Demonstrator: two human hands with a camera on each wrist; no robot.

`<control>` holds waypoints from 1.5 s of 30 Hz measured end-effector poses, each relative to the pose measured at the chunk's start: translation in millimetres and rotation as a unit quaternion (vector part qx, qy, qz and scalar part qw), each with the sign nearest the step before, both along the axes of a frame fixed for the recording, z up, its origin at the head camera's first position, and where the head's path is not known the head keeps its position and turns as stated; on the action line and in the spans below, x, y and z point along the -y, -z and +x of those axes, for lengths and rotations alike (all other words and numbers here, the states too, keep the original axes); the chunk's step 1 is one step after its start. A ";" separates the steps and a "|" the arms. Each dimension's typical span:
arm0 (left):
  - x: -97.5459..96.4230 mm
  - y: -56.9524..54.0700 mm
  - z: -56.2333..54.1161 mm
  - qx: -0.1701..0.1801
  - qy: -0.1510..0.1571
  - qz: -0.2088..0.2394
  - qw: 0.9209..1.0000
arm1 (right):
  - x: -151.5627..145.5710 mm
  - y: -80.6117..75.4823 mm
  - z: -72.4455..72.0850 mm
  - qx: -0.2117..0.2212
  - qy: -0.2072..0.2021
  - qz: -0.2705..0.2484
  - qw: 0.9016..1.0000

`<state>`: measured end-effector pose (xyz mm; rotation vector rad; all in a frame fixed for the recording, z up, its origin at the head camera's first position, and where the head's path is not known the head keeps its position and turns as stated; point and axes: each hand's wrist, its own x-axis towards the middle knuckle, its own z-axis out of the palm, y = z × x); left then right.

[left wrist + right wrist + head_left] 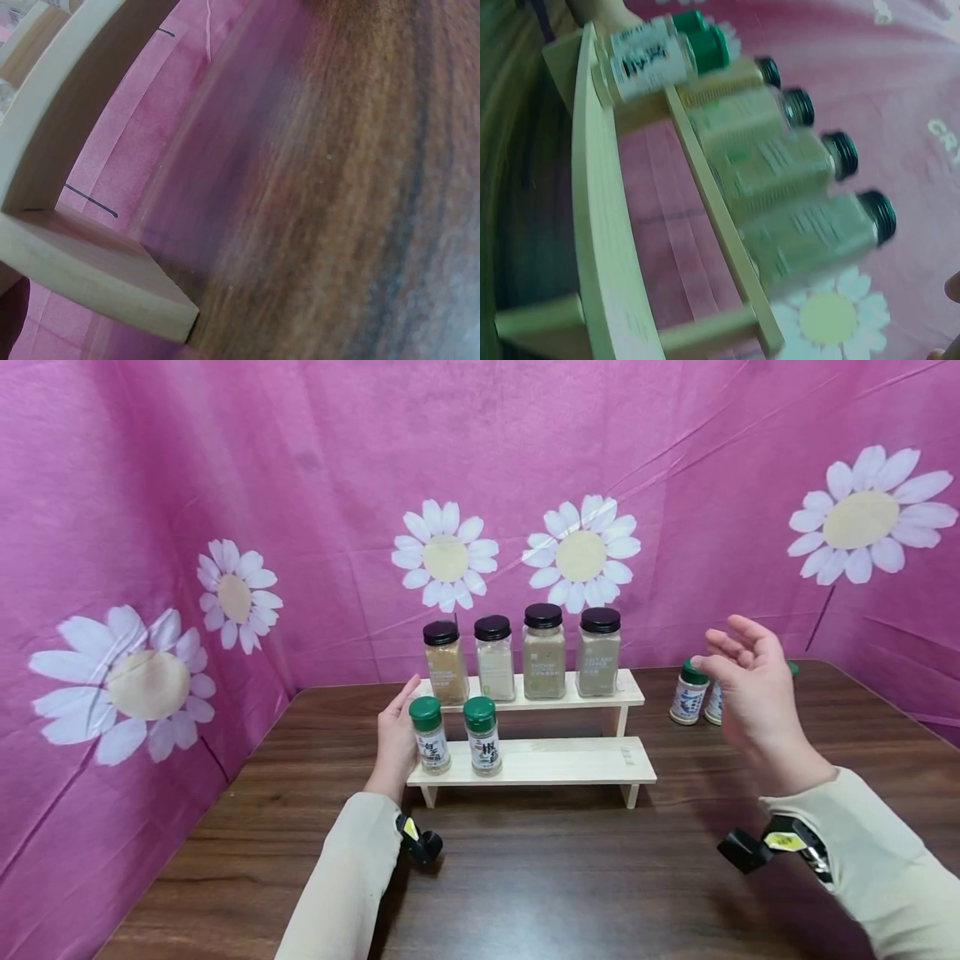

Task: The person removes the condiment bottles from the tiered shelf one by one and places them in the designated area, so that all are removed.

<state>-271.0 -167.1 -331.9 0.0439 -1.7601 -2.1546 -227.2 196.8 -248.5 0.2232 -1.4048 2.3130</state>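
A two-tier wooden rack (555,758) stands on the table. Several black-capped square seasoning jars (544,660) line its upper shelf. On the left of the lower shelf are two green-capped spice bottles (483,747), upright. My left hand (393,739) rests against the rack's left end, fingers extended; part of it is hidden behind a bottle. In midair to the right of the rack, my right hand (761,702) has its fingers loosely bent, with nothing in them. Behind it stand more green-capped bottles (687,697), partly covered by the hand.
The dark wood-grain table (540,877) extends in front of the rack and to both sides. A pink cloth with white daisies (337,527) hangs close behind the table and along its sides.
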 end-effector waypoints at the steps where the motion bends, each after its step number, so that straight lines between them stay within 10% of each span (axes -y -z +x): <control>1: -0.1 0.0 -0.1 0.000 0.000 0.001 1.000 | 3.9 0.2 0.9 -0.003 -0.008 -0.002 1.000; 14: -0.8 0.1 -0.5 0.004 -0.004 0.002 1.000 | 57.5 5.1 18.7 0.002 -0.105 0.072 0.992; 45: -1.6 0.2 -1.0 0.001 -0.006 0.010 1.000 | 145.9 36.7 37.4 0.066 -0.171 0.203 0.962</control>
